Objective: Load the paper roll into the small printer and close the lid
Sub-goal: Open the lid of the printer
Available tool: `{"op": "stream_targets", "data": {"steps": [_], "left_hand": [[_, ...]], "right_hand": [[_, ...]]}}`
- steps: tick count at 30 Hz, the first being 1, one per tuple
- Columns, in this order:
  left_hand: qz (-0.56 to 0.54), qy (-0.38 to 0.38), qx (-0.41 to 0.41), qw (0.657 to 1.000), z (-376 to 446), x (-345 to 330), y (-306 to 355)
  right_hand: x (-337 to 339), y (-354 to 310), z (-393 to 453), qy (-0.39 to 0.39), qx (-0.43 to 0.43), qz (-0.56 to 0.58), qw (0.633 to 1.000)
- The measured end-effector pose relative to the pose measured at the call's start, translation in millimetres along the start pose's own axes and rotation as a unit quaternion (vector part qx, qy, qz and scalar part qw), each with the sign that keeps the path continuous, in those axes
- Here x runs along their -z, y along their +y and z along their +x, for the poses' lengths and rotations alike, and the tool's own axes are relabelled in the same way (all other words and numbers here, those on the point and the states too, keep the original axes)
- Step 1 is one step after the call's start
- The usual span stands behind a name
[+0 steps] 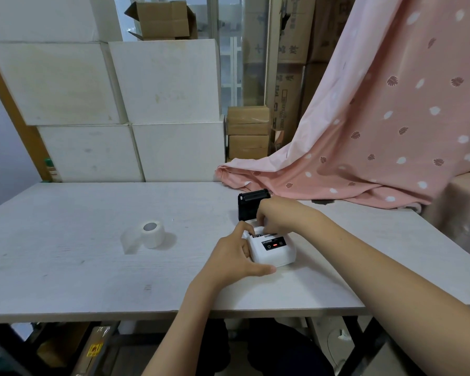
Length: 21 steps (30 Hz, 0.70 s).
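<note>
Paper roll (153, 234) on table (65, 267) – both hands at printer (274, 251), lid (251, 203) up

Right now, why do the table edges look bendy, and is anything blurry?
In the head view, the wide-angle lens curves the pale wooden table towards the picture's corners. The middle looks sharpest: the small white printer with its raised black lid, and the white paper roll casting a soft shadow. The stacked white boxes look slightly hazy.

Illumination is soft, even and moderately dim. Short faint shadows lie under the fingers (251, 227) and right of the paper roll (154, 234). Wide-angle distortion bows edges far from the fingers. Detail there is soft.
</note>
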<state>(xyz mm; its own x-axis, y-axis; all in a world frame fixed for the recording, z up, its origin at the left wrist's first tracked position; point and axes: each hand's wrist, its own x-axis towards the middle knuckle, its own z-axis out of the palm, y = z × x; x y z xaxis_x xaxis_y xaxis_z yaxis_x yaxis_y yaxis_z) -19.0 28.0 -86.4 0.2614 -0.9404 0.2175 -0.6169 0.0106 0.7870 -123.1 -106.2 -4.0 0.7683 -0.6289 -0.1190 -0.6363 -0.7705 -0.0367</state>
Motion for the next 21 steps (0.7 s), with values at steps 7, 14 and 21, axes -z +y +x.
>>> {"op": "stream_targets", "data": {"steps": [7,14,21], "left_hand": [[0.003,0.002,-0.005,1.0,-2,-1,2],[-0.001,0.009,-0.001,1.0,-1,-2,1],[-0.002,0.011,0.001,1.0,-1,-2,0]], "right_hand": [[5,10,-11,0.058,-0.01,0.096,0.994],[-5,50,-31,0.11,-0.062,0.136,0.983],[-39,102,-51,0.111,-0.176,0.195,0.958]]}}
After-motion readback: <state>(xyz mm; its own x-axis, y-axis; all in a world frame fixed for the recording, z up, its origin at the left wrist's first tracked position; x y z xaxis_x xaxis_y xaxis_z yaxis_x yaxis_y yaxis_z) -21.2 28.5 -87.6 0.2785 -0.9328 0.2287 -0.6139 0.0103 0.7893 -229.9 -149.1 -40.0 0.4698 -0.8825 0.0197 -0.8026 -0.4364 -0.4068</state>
